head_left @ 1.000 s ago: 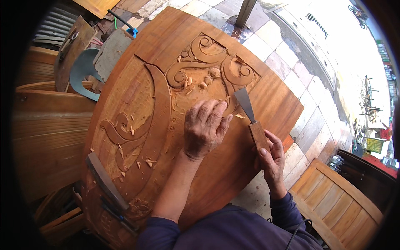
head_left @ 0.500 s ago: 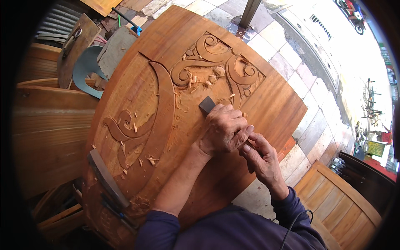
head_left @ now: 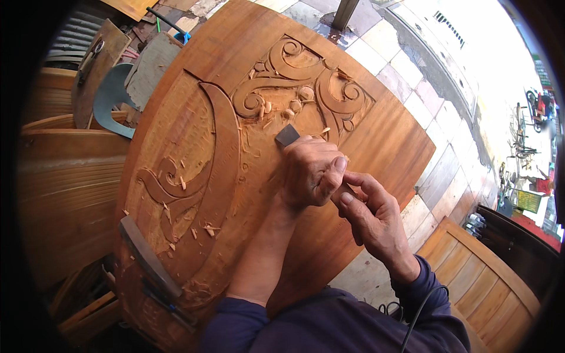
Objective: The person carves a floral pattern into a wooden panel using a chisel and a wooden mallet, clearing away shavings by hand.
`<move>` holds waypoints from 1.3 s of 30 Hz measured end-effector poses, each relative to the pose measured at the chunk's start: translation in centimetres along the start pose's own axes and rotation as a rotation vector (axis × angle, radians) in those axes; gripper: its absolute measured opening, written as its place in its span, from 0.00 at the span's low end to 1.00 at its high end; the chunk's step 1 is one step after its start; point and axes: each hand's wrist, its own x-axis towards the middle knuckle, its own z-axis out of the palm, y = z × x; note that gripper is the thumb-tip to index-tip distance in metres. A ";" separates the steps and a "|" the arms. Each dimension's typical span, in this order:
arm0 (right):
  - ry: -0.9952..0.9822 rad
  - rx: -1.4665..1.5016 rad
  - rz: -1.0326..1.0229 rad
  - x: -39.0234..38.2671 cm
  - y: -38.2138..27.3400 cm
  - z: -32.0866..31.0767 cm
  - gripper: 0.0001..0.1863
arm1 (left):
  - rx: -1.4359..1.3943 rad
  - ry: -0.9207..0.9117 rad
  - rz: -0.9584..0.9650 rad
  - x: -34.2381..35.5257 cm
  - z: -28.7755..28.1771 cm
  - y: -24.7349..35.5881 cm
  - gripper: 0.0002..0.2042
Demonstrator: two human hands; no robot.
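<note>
A wide flat chisel (head_left: pixel 288 136) rests its dark blade on the recessed ground of a carved wooden panel (head_left: pixel 388 132). My left hand (head_left: pixel 312 170) is wrapped round the chisel just behind the blade. Behind it, my right hand (head_left: pixel 374 215) grips the handle end, thumb on top and fingers beneath. Most of the handle is hidden by the hands. Beyond the blade lie raised scrolls (head_left: pixel 338 100) and small rounded bosses (head_left: pixel 295 106). A long curved leaf shape (head_left: pixel 226 141) stands in relief to the left.
Loose wood shavings (head_left: pixel 210 228) lie on the panel. A dark curved bar (head_left: pixel 150 256) and slim tools (head_left: pixel 168 303) rest at its lower left. Wooden panels (head_left: pixel 73 194) stand to the left, and a slatted wooden panel (head_left: pixel 465 265) is at the lower right.
The view has shifted slightly. The chisel's blade has edged a little to the left and away over the panel, both hands keeping their hold. The motorcycle at the upper right has moved nearer the right rim.
</note>
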 end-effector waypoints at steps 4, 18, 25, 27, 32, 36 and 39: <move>-0.052 0.000 0.102 1.1 -0.6 -1.0 0.22 | 0.049 0.036 -0.049 0.1 0.3 -0.2 0.23; 0.260 -0.118 -0.743 3.0 1.8 -0.8 0.24 | -0.014 0.099 -0.050 0.4 0.0 -0.9 0.20; 0.223 -0.181 -0.774 4.8 2.5 0.2 0.17 | -0.025 0.092 -0.036 0.6 -0.2 -1.0 0.19; 0.262 -0.166 -0.774 4.0 1.8 0.8 0.16 | -0.047 0.110 -0.046 0.6 -0.6 -1.5 0.19; 0.190 -0.288 -0.487 1.5 1.7 0.6 0.15 | 0.061 0.046 -0.007 -0.4 -0.5 -0.4 0.18; 0.012 -0.159 0.020 0.0 -0.5 0.0 0.21 | 0.074 0.005 -0.008 -0.6 -0.3 -0.1 0.21; 0.012 -0.147 -0.012 -0.1 0.5 0.3 0.21 | 0.031 0.026 0.008 -0.5 -0.3 -0.5 0.21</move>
